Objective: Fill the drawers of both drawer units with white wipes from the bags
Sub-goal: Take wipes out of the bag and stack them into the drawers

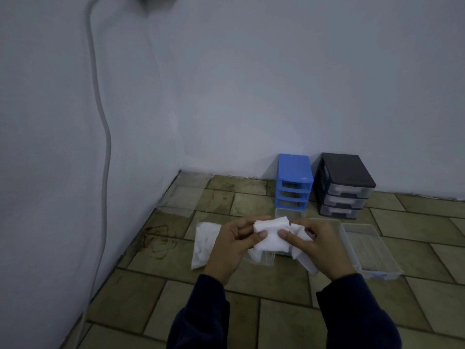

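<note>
Both hands, left hand [227, 244] and right hand [318, 244], pinch a stack of white wipes [270, 238] above the floor, seemingly over a clear bag. A loose grip could scatter wipes. Beyond lie an empty drawer [372, 250], then the blue unit [293, 182] and black unit [344, 185].

Two bare hands, left [232, 244], right [318, 244]. Dark navy long sleeves [201, 321], loose, soft fabric, ending at wrists.
</note>
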